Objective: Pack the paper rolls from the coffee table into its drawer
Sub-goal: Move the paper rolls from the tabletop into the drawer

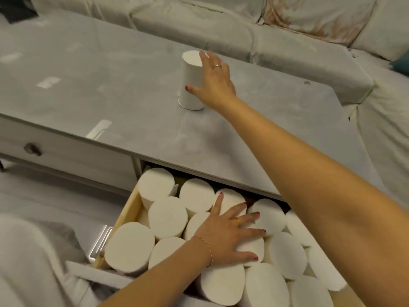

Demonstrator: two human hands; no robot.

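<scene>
One white paper roll [190, 82] stands upright on the grey coffee table [115, 89]. My right hand [213, 79] is wrapped around its right side, thumb low on the front and fingers over the top edge. Below the tabletop the drawer [127, 214] is pulled out and packed with several white paper rolls [167, 217] standing on end. My left hand [230, 234] lies flat with spread fingers on top of the rolls in the middle of the drawer, holding nothing.
A pale sofa [287, 47] runs along the far side and right of the table. A second, shut drawer with a dark knob [33, 149] is at the left. A white fluffy fabric [28, 262] lies at the lower left.
</scene>
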